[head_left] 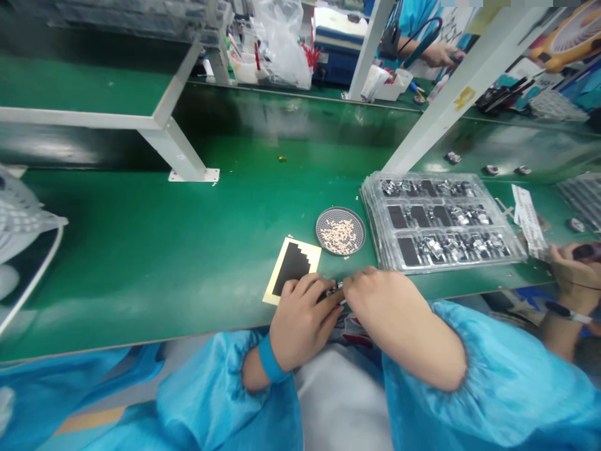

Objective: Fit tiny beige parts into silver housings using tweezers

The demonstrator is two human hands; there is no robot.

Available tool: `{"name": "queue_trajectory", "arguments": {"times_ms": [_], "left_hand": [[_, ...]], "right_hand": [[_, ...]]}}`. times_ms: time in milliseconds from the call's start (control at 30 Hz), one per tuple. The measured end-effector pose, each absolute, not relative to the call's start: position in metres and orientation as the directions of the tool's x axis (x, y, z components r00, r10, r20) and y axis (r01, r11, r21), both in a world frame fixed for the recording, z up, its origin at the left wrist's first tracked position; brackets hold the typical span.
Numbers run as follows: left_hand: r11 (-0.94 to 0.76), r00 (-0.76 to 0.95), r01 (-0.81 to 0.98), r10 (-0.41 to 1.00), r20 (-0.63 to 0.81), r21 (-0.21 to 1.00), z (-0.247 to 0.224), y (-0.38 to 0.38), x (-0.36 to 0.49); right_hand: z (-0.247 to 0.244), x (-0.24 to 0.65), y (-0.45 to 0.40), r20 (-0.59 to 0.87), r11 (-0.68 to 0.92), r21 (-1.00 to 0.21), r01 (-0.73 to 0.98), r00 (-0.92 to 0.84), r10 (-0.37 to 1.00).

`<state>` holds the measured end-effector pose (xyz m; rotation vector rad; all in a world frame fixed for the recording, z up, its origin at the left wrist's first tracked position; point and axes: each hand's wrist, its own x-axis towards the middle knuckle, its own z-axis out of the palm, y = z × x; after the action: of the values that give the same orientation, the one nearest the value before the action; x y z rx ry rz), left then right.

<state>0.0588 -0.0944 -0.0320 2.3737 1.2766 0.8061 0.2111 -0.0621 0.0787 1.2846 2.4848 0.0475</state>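
Note:
My left hand is closed on a small black and silver part at the table's front edge. Against the part's other end, my right hand is closed, its fingertips mostly hidden, so what they pinch does not show. Under and beyond my left fingers lies a pale yellow sheet carrying black stickers with a stepped edge. A round dark dish of small beige pieces sits just beyond my hands.
Stacked clear trays with black and silver parts stand to the right. White shelf posts rise from the green table. A white fan is at the left. A co-worker's hand shows at the right, another's hand across the bench.

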Motion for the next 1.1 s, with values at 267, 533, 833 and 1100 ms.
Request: {"name": "queue_trajectory", "arguments": {"times_ms": [267,533,833,1100], "left_hand": [[-0.556,0.440,0.648,0.831,0.341,0.520,-0.030,-0.093,0.059],[-0.542,0.417,0.650,0.840,0.346,0.533,-0.033,-0.094,0.059],[-0.524,0.399,0.656,0.852,0.339,0.544,-0.032,-0.094,0.059],[-0.545,0.424,0.665,0.839,0.342,0.511,-0.032,-0.094,0.060]], "right_hand": [[0.054,0.245,-0.091,-0.199,0.518,0.158,0.841,-0.486,0.851],[0.060,0.271,-0.082,0.017,0.467,-0.331,0.820,-0.490,0.871],[0.054,0.278,-0.085,0.397,0.578,-0.576,0.579,-0.420,0.816],[0.026,0.278,-0.087,0.445,0.583,-0.570,0.579,-0.379,0.811]]}}
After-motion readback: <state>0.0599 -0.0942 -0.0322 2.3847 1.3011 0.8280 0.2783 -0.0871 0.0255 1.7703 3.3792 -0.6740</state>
